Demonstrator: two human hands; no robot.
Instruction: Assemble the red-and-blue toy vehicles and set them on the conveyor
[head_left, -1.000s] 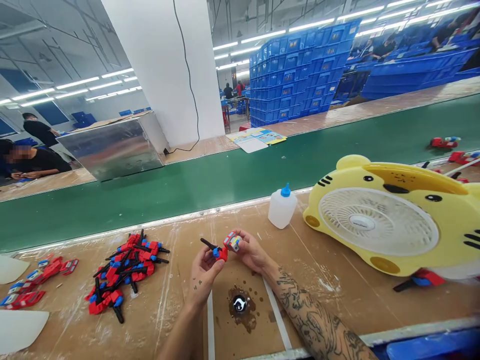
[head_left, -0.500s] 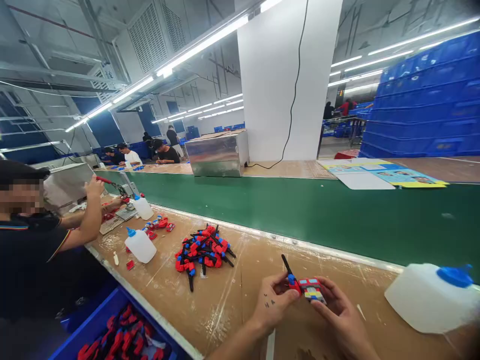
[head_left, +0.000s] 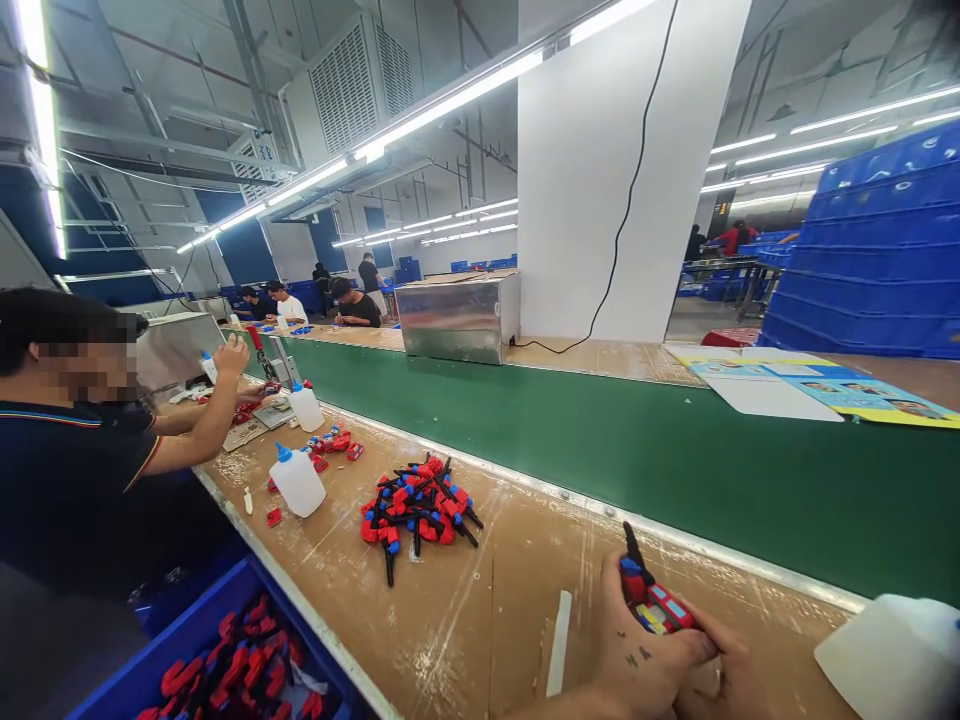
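Low at the right of the head view, my left hand (head_left: 639,648) is wrapped round a red toy vehicle part (head_left: 661,606) with pale blue windows and a yellow patch. A blue joint and a black bar (head_left: 632,542) stick up from its far end. My right hand (head_left: 726,650) is closed at the near right end of the same part, its fingers partly hidden behind the left hand. Left of my hands lies a heap of red, blue and black toy parts (head_left: 424,505) on the brown worktable (head_left: 450,640). A white strip (head_left: 559,640) lies beside my left wrist.
A white bottle (head_left: 885,640) stands at the right edge. Further left are a blue-capped bottle (head_left: 298,482) and a blue crate (head_left: 202,610) of toy parts. A co-worker (head_left: 75,430) sits at a hand press. The green conveyor belt (head_left: 540,420) runs behind the table.
My left hand has turned and closed further round the toy part, and my right hand has moved in behind it. The view has shifted; the co-worker's raised hand has left the press lever.
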